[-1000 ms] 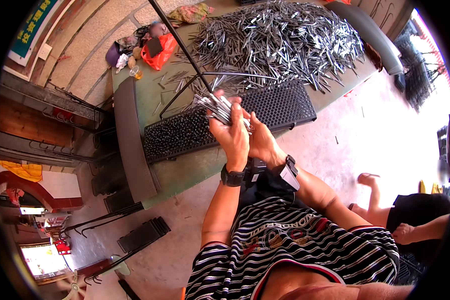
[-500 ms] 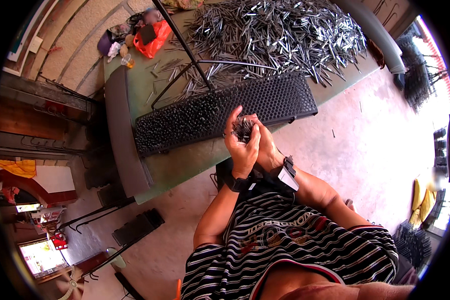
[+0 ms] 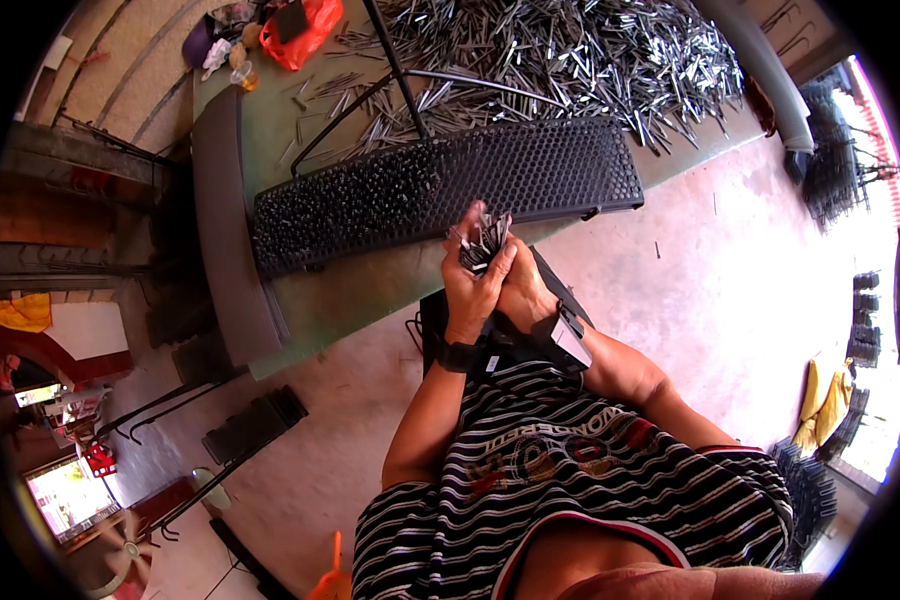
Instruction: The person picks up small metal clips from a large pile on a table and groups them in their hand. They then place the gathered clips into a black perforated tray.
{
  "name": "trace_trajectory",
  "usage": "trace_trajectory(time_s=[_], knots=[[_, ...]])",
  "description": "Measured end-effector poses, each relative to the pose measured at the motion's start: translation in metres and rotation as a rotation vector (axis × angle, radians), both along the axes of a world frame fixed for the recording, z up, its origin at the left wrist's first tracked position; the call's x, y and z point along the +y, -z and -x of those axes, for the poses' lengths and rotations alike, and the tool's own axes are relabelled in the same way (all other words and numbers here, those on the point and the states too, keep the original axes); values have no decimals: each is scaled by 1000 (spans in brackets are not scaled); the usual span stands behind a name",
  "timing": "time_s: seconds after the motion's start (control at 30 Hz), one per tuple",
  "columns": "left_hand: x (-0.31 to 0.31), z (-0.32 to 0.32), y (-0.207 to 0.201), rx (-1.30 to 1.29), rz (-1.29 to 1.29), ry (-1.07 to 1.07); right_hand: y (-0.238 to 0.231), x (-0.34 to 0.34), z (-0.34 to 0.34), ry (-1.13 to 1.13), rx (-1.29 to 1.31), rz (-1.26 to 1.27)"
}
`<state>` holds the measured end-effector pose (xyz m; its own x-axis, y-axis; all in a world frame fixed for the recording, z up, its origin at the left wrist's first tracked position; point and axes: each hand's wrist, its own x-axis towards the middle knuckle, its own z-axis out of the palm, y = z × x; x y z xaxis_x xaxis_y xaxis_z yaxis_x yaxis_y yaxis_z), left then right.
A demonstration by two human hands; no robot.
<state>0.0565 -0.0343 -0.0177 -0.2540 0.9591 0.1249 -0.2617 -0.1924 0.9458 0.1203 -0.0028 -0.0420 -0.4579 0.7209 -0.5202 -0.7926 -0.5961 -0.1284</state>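
A bundle of thin dark metal rods (image 3: 484, 243) sits cupped between my two hands, just in front of a long black perforated rack. My left hand (image 3: 467, 290) wraps its outer side, thumb and fingers around the rods. Pressed against it, my right hand (image 3: 523, 285) closes on the bundle from the other side. The rack (image 3: 560, 175) lies across the table edge; its left part is filled with upright rods (image 3: 345, 210), while holes show bare on the right. Behind it spreads a large loose heap of similar rods (image 3: 560, 60).
A green tabletop (image 3: 370, 300) carries the rack, and a black metal frame (image 3: 398, 75) rises from behind it. Grey padded rails (image 3: 232, 230) edge the table's left and right ends. A red plastic bag (image 3: 305, 40) lies at the far left. A dark seat-like block (image 3: 255, 425) stands lower left.
My hands have come slightly nearer to me, away from the rack. The rods now stick up more visibly from between them. The whole view has shifted a little.
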Motion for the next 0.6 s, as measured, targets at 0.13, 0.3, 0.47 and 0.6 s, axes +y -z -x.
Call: trace_trajectory(time_s=[0.13, 0.3, 0.47, 0.6], knots=[[0, 0, 7, -39, 72, 17, -5, -6, -3, 6, -148, 40], [5, -6, -7, -387, 203, -58, -4, -8, -9, -52, -200, 19], [9, -7, -15, -541, 339, -215, -10, -8, -14, -99, -324, -61], [11, 13, -3, -726, 378, -7, -36, -6, -24, -209, -546, -414]])
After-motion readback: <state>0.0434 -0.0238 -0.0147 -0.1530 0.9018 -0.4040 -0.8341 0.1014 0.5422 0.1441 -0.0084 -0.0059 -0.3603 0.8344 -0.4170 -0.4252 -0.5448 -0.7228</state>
